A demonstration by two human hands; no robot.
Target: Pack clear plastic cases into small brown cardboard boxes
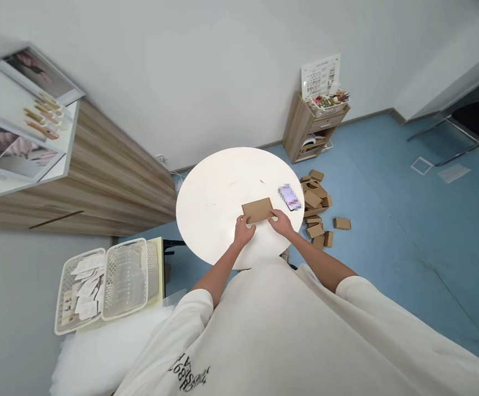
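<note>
A flat brown cardboard box (257,210) is at the near side of the round white table (210,187), between my two hands. My left hand (244,230) grips its near left corner, fingers at the edge and thumb apart to the right. At the near right corner, my right hand (281,222) has its fingers closed on the box edge. The box looks shut, with its top face up. To the right of it lies a phone (290,197), partly blurred out, close to the table's right edge.
Several small cardboard boxes (316,198) are piled on the blue floor right of the table. A wooden cabinet (295,129) stands behind by the wall. At left are a tall wood-grain counter (115,170) and white plastic baskets (105,250), one holding papers.
</note>
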